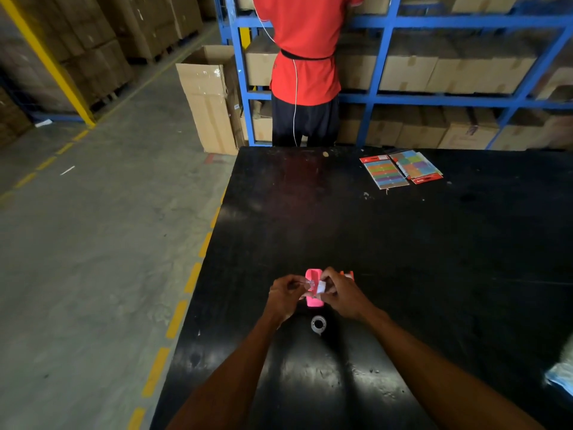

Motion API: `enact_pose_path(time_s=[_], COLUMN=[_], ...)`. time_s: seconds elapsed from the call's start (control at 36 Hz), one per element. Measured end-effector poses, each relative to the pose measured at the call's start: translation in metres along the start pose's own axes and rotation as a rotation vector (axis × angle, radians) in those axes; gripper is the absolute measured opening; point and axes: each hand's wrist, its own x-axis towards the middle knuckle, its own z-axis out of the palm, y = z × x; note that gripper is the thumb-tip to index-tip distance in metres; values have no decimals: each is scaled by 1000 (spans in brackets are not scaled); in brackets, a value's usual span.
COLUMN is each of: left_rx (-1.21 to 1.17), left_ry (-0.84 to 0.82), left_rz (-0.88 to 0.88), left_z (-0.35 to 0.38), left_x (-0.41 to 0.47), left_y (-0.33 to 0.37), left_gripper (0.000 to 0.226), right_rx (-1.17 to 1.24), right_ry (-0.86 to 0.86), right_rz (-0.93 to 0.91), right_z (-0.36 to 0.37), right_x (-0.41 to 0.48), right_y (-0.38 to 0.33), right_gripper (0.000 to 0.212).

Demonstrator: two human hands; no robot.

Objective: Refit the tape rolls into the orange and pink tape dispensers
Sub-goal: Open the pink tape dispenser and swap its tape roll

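Observation:
The pink tape dispenser point(313, 301) stands on the black table point(434, 249) between my two hands. My left hand point(284, 295) pinches a small clear plastic piece point(310, 285), which looks like a spool core. My right hand point(340, 295) holds a white tape roll point(320, 287) right beside that piece, above the pink dispenser. Behind my right hand, only the top of the orange tape dispenser point(347, 274) shows. A second tape roll point(318, 324), clear and white, lies flat on the table just in front of the pink dispenser.
Packs of coloured sticky labels point(401, 169) with a pen lie at the table's far side. A person in a red shirt point(305, 51) stands just beyond the far edge, facing blue shelving point(384, 57) full of cartons. The table's left edge drops to the concrete floor point(93, 228). A pale bag point(561, 375) sits at the right edge.

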Motion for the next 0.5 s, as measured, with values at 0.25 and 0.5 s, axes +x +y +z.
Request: enact_pose_path(time_s=[0.25, 0.5], left_rx=[-45, -99], left_ry=[26, 16], left_rz=[-40, -82], left_z=[5, 8], left_x=[9, 17], left_y=[-5, -12], left_gripper=[11, 7], right_rx=[-65, -286], right_ry=[9, -100], right_rz=[-12, 43], right_z=[3, 22], right_x=[8, -1], right_y=[20, 38], right_gripper=[29, 12])
